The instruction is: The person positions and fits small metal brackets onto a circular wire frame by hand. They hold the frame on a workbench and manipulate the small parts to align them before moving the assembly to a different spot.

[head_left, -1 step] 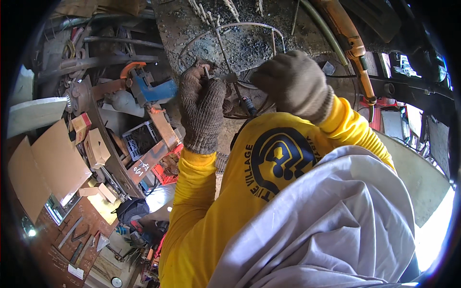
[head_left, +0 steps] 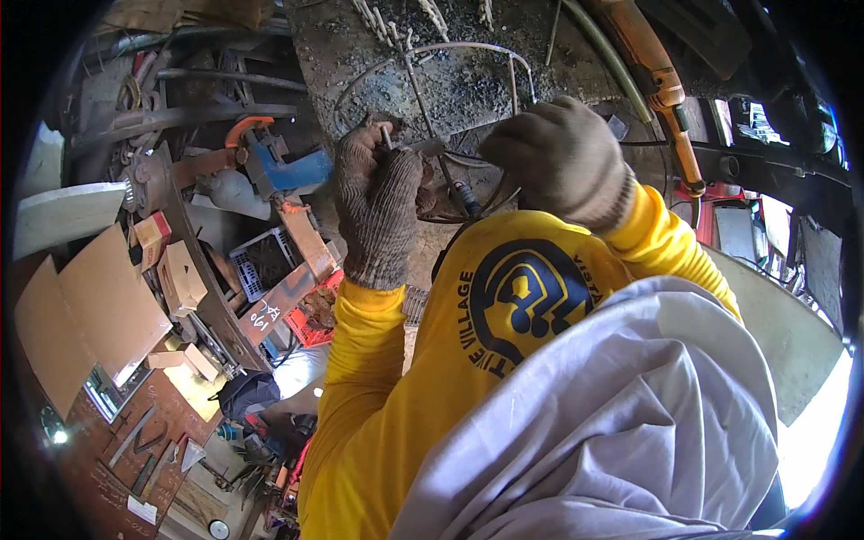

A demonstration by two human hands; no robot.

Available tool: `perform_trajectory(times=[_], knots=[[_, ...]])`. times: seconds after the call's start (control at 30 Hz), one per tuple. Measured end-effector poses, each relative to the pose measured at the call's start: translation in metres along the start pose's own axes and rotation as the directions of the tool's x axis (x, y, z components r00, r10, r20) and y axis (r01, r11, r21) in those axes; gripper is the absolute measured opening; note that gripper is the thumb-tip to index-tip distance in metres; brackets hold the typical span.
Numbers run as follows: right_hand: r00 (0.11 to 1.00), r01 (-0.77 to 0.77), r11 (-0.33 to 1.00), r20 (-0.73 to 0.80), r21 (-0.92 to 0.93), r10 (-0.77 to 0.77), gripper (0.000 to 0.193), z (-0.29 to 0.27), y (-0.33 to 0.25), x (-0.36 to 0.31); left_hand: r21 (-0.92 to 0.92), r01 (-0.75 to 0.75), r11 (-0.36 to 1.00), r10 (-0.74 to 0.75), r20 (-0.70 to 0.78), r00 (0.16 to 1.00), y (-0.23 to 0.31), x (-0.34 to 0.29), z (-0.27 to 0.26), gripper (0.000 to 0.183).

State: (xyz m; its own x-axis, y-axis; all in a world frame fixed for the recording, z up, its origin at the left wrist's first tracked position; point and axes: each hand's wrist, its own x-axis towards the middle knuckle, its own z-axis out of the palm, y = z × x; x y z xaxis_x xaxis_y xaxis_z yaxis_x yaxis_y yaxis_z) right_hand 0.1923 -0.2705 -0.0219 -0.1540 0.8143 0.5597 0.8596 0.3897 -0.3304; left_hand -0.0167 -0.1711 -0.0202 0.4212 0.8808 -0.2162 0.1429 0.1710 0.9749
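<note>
My left hand (head_left: 376,198), in a brown knitted glove, is closed at the work surface around a short metal rod (head_left: 387,137), whose pale end sticks up between the fingers. Just right of those fingers is a small flat metal piece (head_left: 428,146); I cannot tell whether it joins the rod. My right hand (head_left: 562,162), also gloved, is curled into a fist to the right, slightly smeared by motion. Anything inside that fist is hidden. Beyond both hands lies a thin bent metal hoop (head_left: 441,47), with a straight rod (head_left: 418,94) crossing it.
Dark grit covers the metal worktop (head_left: 333,54). An orange power tool (head_left: 661,85) lies along the right. At left are a blue clamp-like tool (head_left: 288,171), a cardboard box (head_left: 112,301) and a brown board (head_left: 153,405) with hand tools. A cable (head_left: 495,193) curls near my hands.
My right hand has shifted slightly right and away from the left hand. The left hand and its rod look the same.
</note>
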Motion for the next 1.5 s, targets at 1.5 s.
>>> perform_trajectory(times=[1.5], knots=[[0.998, 0.012, 1.0, 0.06, -0.008, -0.012, 0.031, 0.018, -0.022, -0.009, -0.105, -0.033, 0.994, 0.033, -0.007, 0.999, -0.015, -0.02, 0.003, 0.034]])
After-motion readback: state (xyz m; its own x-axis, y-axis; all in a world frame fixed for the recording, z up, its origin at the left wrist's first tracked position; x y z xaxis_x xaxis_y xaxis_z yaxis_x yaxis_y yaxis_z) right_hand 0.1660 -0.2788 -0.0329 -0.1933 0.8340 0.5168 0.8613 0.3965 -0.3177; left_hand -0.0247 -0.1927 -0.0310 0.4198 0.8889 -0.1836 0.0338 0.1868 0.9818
